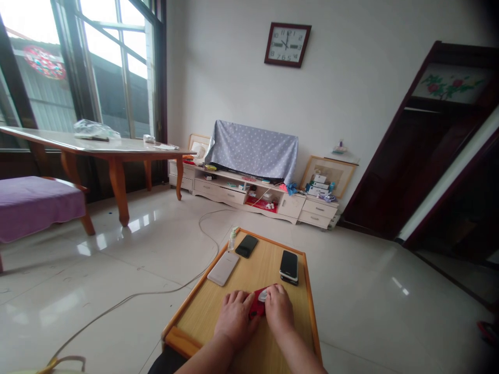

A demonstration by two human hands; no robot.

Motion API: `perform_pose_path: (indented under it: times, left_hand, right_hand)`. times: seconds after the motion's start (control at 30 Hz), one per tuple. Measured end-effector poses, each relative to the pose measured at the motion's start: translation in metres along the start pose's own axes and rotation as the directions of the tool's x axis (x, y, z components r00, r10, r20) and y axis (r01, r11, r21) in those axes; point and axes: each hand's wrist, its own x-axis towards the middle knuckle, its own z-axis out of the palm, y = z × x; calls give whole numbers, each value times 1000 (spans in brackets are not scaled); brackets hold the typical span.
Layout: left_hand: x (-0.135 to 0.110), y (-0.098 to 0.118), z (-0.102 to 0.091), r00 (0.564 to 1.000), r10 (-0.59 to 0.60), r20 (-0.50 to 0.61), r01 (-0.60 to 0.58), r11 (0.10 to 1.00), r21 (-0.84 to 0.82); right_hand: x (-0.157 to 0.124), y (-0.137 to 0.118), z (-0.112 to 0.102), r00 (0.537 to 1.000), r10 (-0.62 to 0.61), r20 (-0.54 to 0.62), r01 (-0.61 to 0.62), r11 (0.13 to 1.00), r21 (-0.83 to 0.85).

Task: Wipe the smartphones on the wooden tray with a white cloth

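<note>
A small red object (257,306) with a white part (263,296) lies on a light wooden tray (202,306) with an orange rim. It is partly hidden between my left hand (235,319) and my right hand (279,310), whose fingers close over it from both sides. Beyond my hands, a white-backed phone (223,268) lies at the tray's left. A black phone (246,245) lies near the far rim, and another black phone (289,266) sits on a dark item at the right. A small pump bottle (232,239) stands at the far left corner.
A thin white cable (134,296) runs across the glossy tiled floor left of the tray. Farther off stand a long wooden table (117,148), a purple-topped bench (35,208), and a low white cabinet (234,189) holding assorted items. A dark wooden door frame (440,135) stands at the right.
</note>
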Motion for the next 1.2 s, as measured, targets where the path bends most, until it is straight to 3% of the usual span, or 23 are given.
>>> perform_pose_path:
  times: [0.23,0.4,0.63,0.87,1.07,1.2]
  left_hand:
    - [2,1,2,999,-25,-34,25,1000,-12]
    - [3,3,3,999,-40,-15,40,999,9]
    - [4,1,7,999,-27,-38,26,999,-22]
    - [5,0,8,998,-24,-55,21,998,-55]
    - [5,-1,11,997,-27,-67,24,999,-46]
    - [4,-3,13,997,-23,-71,19,999,-49]
  right_hand:
    - [-35,-8,13,983,-159,90,165,984,-63]
    - [-46,5,4,960,-224,168,238,969,-69]
    - [-33,11,-7,982,-92,162,112,987,-117]
    - [-47,0,-10,952,-160,260,174,984,-32]
    - [-29,17,-17,987,37,158,-15,990,-138]
    - [-39,-1,-12,975,-27,223,39,998,-51]
